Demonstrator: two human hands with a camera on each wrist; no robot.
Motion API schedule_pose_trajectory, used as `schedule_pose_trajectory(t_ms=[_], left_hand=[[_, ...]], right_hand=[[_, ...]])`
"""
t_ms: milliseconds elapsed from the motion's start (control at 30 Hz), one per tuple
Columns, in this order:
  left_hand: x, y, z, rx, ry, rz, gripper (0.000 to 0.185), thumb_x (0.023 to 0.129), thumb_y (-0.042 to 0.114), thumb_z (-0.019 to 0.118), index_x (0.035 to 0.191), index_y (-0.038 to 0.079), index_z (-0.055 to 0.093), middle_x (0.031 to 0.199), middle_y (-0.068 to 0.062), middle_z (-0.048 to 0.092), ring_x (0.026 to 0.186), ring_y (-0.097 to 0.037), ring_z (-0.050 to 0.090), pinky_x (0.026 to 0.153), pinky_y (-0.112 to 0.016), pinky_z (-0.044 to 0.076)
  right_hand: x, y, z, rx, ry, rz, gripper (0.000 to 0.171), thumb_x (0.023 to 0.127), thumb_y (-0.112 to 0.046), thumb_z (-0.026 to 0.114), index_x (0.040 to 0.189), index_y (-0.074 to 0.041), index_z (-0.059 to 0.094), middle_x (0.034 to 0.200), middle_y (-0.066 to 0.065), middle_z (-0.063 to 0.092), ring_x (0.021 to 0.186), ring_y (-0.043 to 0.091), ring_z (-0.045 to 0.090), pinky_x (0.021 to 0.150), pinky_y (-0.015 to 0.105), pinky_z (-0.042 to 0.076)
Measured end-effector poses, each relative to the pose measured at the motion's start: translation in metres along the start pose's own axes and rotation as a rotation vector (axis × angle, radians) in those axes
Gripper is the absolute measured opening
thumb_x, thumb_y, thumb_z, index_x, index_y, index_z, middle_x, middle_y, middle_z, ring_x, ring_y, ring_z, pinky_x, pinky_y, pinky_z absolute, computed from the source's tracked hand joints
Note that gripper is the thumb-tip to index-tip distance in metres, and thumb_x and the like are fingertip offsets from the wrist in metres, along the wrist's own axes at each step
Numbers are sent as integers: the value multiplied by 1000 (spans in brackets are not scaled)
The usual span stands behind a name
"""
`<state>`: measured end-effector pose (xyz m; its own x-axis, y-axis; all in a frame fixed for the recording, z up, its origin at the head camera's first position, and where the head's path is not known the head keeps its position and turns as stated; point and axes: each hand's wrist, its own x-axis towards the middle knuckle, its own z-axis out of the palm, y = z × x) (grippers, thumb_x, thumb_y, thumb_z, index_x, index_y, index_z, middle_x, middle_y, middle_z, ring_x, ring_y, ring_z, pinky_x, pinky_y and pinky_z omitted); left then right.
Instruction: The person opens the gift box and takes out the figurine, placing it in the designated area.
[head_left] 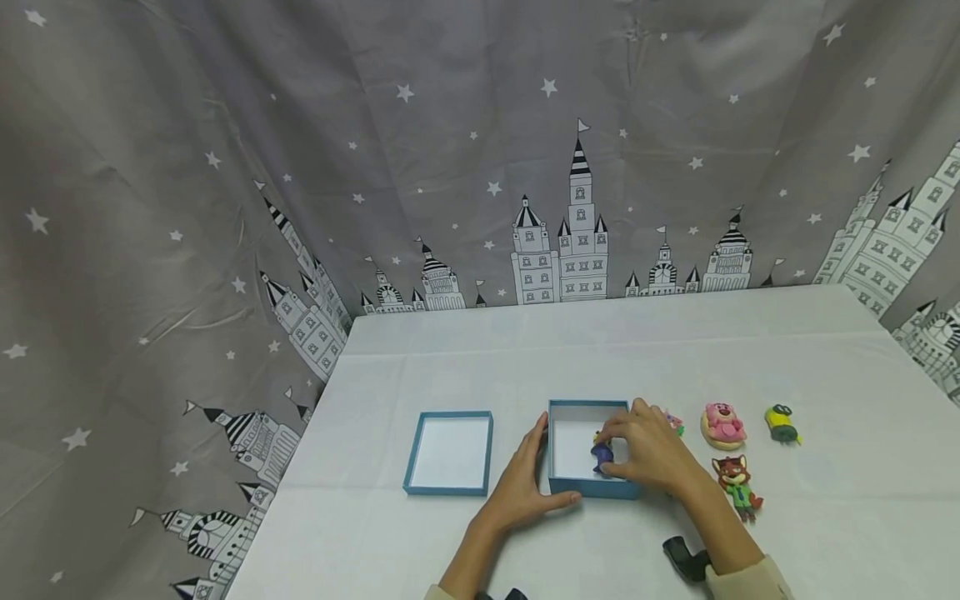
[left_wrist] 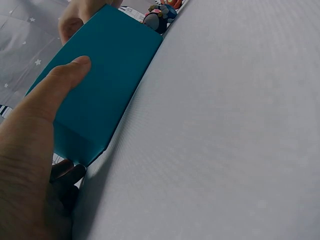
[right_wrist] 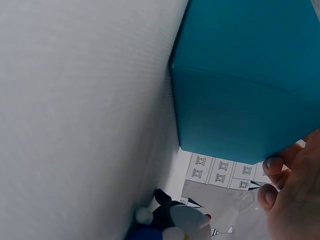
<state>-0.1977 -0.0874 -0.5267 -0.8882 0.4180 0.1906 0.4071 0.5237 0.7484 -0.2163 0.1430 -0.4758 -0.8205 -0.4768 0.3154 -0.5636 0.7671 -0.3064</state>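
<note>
In the head view, the left hand (head_left: 525,483) rests with straight fingers on the blue box (head_left: 588,487), while the right hand (head_left: 648,454) pinches a small blue figure (head_left: 602,454) over it. Three toys wait at 3 o'clock.

The left wrist view shows the thumb (left_wrist: 55,92) pressing the box wall.

In the right wrist view, the box looks closed from outside; one figure seems nearly packed and the rest are left.

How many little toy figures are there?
5. One in the right hand over the blue box; a pink one half hidden behind that hand; pink bear, yellow figure and fox to its right.
</note>
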Motion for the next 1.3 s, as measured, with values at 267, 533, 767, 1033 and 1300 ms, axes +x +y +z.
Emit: schedule_pose_trajectory(t_ms=[267, 533, 767, 1033, 1300], left_hand=[[0, 1, 0, 2, 2, -6, 111, 70, 52, 74, 150, 19, 6, 150, -6, 22, 134, -27, 27, 103, -51, 32], [0, 0, 0, 0, 4, -6, 111, 70, 53, 74, 149, 23, 4, 151, -4, 21, 135, -25, 26, 104, -50, 31], [0, -1, 1, -7, 1, -4, 111, 70, 53, 74, 149, 23, 3, 151, -4, 20, 135, -25, 25, 104, -50, 30], [0, -1, 1, -3, 4, 6, 111, 69, 52, 75, 149, 22, 3, 151, -5, 20, 135, -26, 25, 104, -51, 30], [-1, -1, 0, -3, 0, 2, 111, 70, 51, 75, 150, 19, 4, 151, -6, 21, 134, -27, 27, 103, -51, 31]], right_hand=[[0, 1, -1, 15, -12, 33, 32, 60, -40, 83, 87, -26, 75, 87, -11, 69, 65, 10, 28, 56, 27, 21], [0, -1, -3, 8, -28, 18, 33, 63, -44, 80, 90, -27, 74, 87, -10, 69, 63, 10, 29, 56, 27, 21], [-1, -2, -4, 15, -61, 15, 35, 65, -47, 78, 93, -26, 74, 90, -8, 69, 65, 9, 33, 57, 28, 23], [0, -3, -3, 12, -84, 43, 37, 57, -42, 85, 89, -27, 75, 91, -6, 69, 72, 11, 41, 60, 29, 27], [0, -3, -1, 27, -86, 63, 39, 54, -32, 88, 89, -25, 75, 93, -3, 69, 89, 25, 53, 71, 42, 40]])
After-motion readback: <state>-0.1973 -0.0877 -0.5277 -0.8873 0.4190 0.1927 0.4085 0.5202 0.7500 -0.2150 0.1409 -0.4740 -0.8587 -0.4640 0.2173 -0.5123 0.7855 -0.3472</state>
